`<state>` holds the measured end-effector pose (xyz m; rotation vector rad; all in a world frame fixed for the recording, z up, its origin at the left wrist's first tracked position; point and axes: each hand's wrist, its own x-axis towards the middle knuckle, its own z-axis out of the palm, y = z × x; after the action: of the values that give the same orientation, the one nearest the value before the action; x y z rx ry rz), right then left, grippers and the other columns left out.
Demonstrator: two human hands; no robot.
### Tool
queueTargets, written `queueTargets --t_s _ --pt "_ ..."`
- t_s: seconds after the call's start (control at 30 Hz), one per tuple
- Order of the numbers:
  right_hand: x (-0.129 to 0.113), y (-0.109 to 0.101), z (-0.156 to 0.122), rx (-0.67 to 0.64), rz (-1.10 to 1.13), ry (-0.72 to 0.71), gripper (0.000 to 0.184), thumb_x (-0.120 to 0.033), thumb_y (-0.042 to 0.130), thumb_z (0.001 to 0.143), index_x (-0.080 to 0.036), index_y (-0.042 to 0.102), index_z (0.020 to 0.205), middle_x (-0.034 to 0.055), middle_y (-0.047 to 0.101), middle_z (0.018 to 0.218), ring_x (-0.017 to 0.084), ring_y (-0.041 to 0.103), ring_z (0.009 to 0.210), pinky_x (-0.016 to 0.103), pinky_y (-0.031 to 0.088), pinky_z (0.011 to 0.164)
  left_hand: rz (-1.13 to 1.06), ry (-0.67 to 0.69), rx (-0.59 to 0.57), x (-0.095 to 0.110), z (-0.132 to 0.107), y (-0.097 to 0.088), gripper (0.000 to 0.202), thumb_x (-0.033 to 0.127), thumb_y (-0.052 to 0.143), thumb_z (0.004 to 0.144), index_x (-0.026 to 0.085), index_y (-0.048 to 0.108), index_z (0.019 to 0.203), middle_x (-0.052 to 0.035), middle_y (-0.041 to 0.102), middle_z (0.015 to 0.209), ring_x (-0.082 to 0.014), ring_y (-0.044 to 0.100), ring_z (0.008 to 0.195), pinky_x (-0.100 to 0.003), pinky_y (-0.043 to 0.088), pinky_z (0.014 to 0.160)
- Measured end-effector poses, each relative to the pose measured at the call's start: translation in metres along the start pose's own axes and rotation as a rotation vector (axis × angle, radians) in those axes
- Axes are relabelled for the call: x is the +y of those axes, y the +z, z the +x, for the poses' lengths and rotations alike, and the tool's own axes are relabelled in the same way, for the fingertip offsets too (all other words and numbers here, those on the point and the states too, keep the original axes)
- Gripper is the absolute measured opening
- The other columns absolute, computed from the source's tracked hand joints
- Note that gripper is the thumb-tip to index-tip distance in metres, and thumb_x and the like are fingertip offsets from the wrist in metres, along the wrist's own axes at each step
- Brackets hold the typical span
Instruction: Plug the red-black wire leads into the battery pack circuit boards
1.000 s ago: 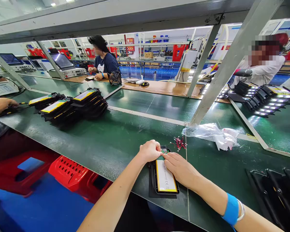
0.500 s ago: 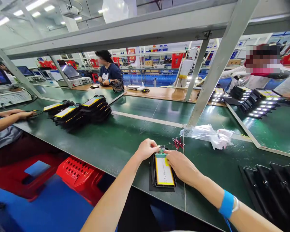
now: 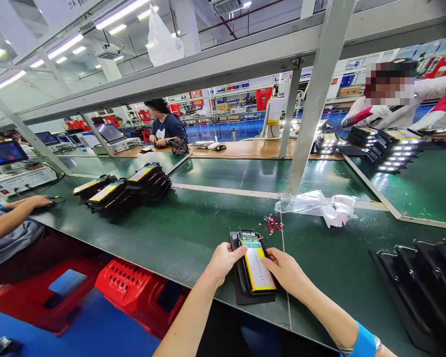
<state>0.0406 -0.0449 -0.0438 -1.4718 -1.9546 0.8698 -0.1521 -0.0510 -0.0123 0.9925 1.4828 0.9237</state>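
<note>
An opened black device with a white and yellow battery and a green circuit board at its far end lies tilted on a black mat at the near edge of the green bench. My left hand grips its left side, thumb on the casing. My right hand holds its right side, fingers curled against the edge. A small bundle of red wires lies just beyond the device.
A clear plastic bag lies by a slanted metal post. Stacks of black devices sit to the left, black trays to the right. A co-worker's arm rests at left; other people work across the bench.
Both hands slid from the device's far end, near the circuit board, down to its two sides. The device now sits tilted. The camera has tipped upward.
</note>
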Motion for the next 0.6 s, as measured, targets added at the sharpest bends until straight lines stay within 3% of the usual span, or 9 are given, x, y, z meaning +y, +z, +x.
queueTargets --t_s 0.13,0.3,0.4,0.5,0.6 --pt "0.009 0.0 -0.007 -0.015 0.243 -0.014 0.018 -0.035 0.05 0.085 -0.02 0.059 0.092 0.0032 0.068 0.082 0.019 0.064 0.071 0.032 0.052 0.061 -0.145 0.095 -0.033 0.002 -0.007 0.014 0.057 0.053 0.077 0.06 0.016 0.053 0.096 -0.0113 0.067 0.104 -0.0238 0.065 0.094 -0.033 0.051 0.08" --pt "-0.002 -0.01 -0.02 -0.029 0.687 -0.006 0.03 -0.04 0.056 0.085 -0.02 0.054 0.108 0.0093 0.066 0.109 0.024 0.062 0.099 0.041 0.053 0.084 -0.263 0.188 -0.092 0.017 -0.028 0.03 0.047 0.038 0.076 0.067 0.018 0.051 0.102 -0.0086 0.068 0.104 -0.0225 0.065 0.095 -0.034 0.051 0.083" --pt "-0.015 -0.034 -0.036 -0.014 0.859 -0.017 0.033 -0.045 0.055 0.086 -0.02 0.054 0.108 0.0079 0.067 0.107 0.024 0.063 0.097 0.041 0.053 0.084 -0.316 0.181 -0.179 0.033 -0.042 0.05 0.044 0.033 0.076 0.068 0.018 0.054 0.103 -0.0085 0.068 0.104 -0.023 0.065 0.096 -0.035 0.051 0.085" --pt "-0.02 -0.07 -0.054 0.135 0.844 0.001 0.033 -0.047 0.057 0.085 -0.021 0.056 0.104 0.0049 0.068 0.1 0.023 0.064 0.088 0.036 0.054 0.076 -0.368 0.117 -0.225 0.048 -0.051 0.081 0.045 0.036 0.075 0.069 0.02 0.055 0.106 -0.0082 0.067 0.109 -0.0234 0.064 0.1 -0.036 0.05 0.089" --pt "-0.011 -0.112 -0.075 0.274 0.822 0.024 0.038 -0.048 0.06 0.082 -0.022 0.055 0.11 0.005 0.067 0.106 0.023 0.064 0.091 0.036 0.054 0.076 -0.321 0.119 -0.329 0.064 -0.05 0.121 0.045 0.039 0.073 0.071 0.023 0.055 0.109 -0.0069 0.065 0.114 -0.0229 0.062 0.104 -0.034 0.05 0.09"
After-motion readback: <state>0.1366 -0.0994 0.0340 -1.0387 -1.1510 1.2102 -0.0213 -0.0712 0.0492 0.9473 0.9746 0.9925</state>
